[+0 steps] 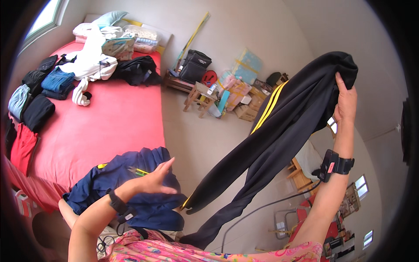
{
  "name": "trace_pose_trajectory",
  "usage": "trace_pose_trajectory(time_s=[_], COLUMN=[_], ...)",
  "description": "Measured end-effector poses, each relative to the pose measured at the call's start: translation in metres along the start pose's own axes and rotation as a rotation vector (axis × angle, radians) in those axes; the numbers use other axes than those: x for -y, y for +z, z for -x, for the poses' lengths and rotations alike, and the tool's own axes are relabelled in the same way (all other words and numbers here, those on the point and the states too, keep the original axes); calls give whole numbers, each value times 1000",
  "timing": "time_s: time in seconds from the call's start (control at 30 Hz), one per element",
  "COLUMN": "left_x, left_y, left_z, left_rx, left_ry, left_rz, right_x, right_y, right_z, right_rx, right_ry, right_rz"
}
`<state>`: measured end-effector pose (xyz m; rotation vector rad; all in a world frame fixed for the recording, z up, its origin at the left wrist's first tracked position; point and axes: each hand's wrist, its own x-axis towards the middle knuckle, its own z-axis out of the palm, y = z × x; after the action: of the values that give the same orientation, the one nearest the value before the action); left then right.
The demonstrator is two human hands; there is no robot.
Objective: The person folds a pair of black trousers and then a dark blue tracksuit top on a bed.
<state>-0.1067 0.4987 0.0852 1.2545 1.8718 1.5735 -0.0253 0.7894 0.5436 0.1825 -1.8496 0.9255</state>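
Observation:
Black trousers [279, 131] with yellow side stripes hang from my right hand [346, 98], which is raised at the right and closed on their upper end. Both legs slant down to the left toward my lap. My left hand [158, 178] holds nothing; its fingers are spread, the thumb apart, a little left of the lower trouser leg. Beneath that hand a dark navy garment [131, 168] with small yellow and green marks lies bunched over my lap and the bed's near edge.
The bed [100, 126] has a pink-red sheet. Folded dark clothes [37, 114], blue jeans [59, 81], a red garment [24, 144] and a white garment [89, 61] lie on it. Beyond stand a wooden stool [198, 98], a black bag [195, 65] and boxes [246, 112]. A cable [262, 204] runs from my right wrist.

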Motion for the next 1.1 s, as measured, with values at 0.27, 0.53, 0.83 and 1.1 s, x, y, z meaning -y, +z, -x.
trace_pose_trajectory(time_s=[0.27, 0.53, 0.83, 1.1], left_x=[-19, -94, -154, -161], left_y=[38, 14, -168, -243], left_z=[-49, -62, 51, 173], left_rx=[-200, -813, -1047, -706], left_ry=[316, 200, 507, 16], left_rz=[-176, 71, -464, -967], right_x=[71, 157, 65, -129], right_y=[98, 132, 22, 107], right_z=[26, 53, -12, 118], right_rx=[-15, -84, -114, 360], right_ry=[-221, -296, -148, 473], right_rz=[-248, -536, -374, -378])
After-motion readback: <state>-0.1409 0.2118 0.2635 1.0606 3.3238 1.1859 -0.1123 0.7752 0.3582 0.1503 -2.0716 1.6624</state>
